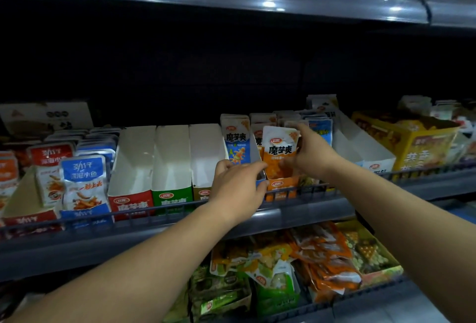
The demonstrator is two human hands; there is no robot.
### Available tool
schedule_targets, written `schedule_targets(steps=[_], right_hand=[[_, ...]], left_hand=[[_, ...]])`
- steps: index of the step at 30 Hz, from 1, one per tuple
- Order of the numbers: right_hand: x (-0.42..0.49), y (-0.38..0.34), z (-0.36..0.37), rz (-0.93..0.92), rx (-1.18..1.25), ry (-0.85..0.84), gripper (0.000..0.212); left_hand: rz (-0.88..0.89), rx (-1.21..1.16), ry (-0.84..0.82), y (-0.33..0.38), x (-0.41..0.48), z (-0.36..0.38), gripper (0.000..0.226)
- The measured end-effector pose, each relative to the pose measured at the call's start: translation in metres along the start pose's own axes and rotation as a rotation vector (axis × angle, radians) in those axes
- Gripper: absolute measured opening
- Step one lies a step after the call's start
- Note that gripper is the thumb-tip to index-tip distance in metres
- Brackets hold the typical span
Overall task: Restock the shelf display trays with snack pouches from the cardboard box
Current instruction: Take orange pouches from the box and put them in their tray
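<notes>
An orange snack pouch (279, 152) stands upright at the front of the orange display tray (282, 186) on the middle shelf. My right hand (313, 154) grips the pouch's right edge, thumb near its top corner. My left hand (238, 185) rests at the front of the neighbouring blue tray (260, 183), with its fingers reaching to the pouch's lower left. Blue pouches (235, 140) fill the tray just left of the orange one. The cardboard box is out of view.
Three display trays, red (131, 201), green (172, 198) and brown (202, 192), stand with no pouches in them to the left. A wire rail (154, 213) runs along the shelf front. A yellow carton (417, 147) sits at the right. Loose pouches (322, 258) fill the lower shelf.
</notes>
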State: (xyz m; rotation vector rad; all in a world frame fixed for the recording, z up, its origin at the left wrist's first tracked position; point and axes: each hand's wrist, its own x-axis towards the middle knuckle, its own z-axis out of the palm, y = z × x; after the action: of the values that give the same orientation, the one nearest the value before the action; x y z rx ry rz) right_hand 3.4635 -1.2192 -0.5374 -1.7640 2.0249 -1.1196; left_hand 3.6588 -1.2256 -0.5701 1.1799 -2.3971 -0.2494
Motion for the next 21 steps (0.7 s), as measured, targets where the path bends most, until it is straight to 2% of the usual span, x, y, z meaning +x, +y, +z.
schedule_targets(steps=[3,10,16,21], right_hand=[[0.011,-0.005,-0.006,-0.061,-0.071,0.033,0.08],[0.042,-0.014,0.003,-0.135,-0.368,0.064,0.055],[0.066,-0.013,0.018,-0.134,-0.617,0.144,0.046],[0.063,-0.009,0.018,-0.157,-0.585,0.152,0.058]], left_hand=[[-0.018,-0.013,0.002,0.001,-0.002,0.001,0.045],[-0.022,0.006,0.034,0.0,-0.003,0.004,0.043],[0.032,0.057,0.063,-0.003,-0.004,0.007,0.043],[0.059,0.076,0.066,-0.006,-0.003,0.009,0.046]])
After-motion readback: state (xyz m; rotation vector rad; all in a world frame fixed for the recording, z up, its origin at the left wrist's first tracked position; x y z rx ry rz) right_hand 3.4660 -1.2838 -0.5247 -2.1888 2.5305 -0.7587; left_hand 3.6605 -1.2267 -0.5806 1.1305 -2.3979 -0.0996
